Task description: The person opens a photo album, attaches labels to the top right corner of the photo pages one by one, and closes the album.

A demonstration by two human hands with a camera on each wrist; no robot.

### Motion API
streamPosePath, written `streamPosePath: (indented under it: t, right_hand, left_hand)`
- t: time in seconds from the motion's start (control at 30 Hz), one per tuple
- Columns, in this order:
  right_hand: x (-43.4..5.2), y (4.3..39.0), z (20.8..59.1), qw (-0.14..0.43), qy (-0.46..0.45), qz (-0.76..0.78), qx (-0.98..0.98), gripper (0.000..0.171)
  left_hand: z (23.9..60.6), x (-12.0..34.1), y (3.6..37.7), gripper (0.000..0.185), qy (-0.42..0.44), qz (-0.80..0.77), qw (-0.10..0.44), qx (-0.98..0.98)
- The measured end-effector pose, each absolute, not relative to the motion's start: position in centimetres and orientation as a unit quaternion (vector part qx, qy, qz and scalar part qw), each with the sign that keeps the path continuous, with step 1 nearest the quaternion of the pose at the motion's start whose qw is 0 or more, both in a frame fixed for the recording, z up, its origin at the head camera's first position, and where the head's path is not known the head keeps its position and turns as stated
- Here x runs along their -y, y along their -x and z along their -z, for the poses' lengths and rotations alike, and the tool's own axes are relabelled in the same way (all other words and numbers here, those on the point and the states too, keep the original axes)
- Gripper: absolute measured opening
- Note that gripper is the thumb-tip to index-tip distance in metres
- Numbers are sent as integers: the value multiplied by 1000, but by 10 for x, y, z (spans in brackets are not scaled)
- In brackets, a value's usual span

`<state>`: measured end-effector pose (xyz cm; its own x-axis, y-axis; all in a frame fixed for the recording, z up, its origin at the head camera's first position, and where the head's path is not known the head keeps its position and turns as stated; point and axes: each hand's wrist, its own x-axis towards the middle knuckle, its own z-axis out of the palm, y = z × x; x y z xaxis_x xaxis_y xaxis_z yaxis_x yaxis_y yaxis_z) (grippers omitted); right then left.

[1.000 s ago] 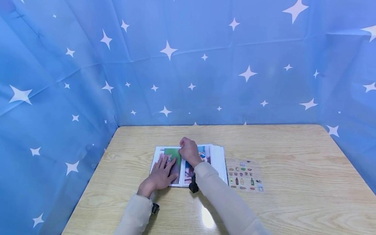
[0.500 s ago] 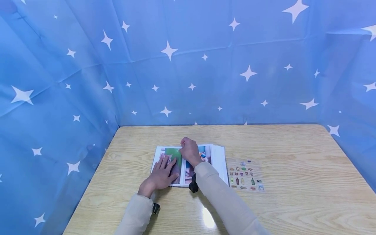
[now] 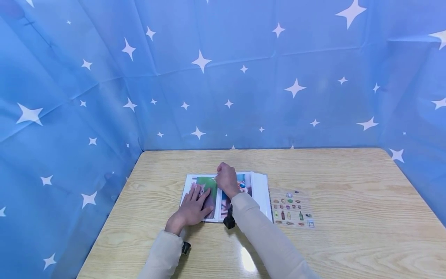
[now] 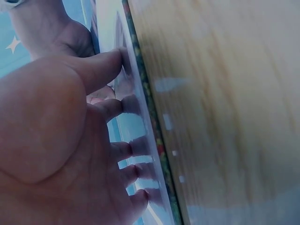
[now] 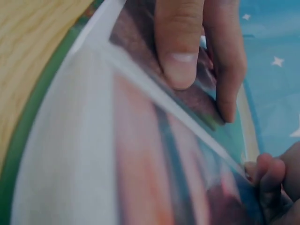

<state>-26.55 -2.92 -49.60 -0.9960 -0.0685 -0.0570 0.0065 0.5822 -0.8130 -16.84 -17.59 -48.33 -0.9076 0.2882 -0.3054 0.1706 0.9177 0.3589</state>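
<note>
A photo album [image 3: 260, 193] lies spread on the table. Its left page bears a photo with a green background [image 3: 206, 181], and on the right-hand side is another photo [image 3: 224, 205]. My left hand [image 3: 191, 209] rests flat on the left photo with fingers spread; in the left wrist view its fingertips touch the glossy page. At the top of the album near the fold, my right hand [image 3: 227, 181] has curled fingers pinching at the page's top edge. In the right wrist view, its fingertips [image 5: 272, 173] show at that edge; exactly what layer they grip is hidden.
Right of the album lies a clear sticker sheet [image 3: 292, 209] with small pictures of bottles and food. The wooden table [image 3: 355, 217] reaches back to a blue curtain [image 3: 244, 85] with white stars, which also hangs along the left side.
Both hands keep nearly the same places on the album. The right hand's fingers look slightly more curled. The whole head view has shifted slightly.
</note>
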Motion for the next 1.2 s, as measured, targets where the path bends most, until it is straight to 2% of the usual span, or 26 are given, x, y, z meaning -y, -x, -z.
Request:
streamPosePath:
  t: [0.8, 1.2]
  right_hand:
    - [32, 268, 497, 46, -15, 481, -875, 16]
    - [24, 266, 491, 71, 29, 508, -858, 16]
  left_hand:
    - [483, 175, 169, 64, -122, -158, 180, -963]
    - [483, 175, 170, 64, -117, -162, 175, -964]
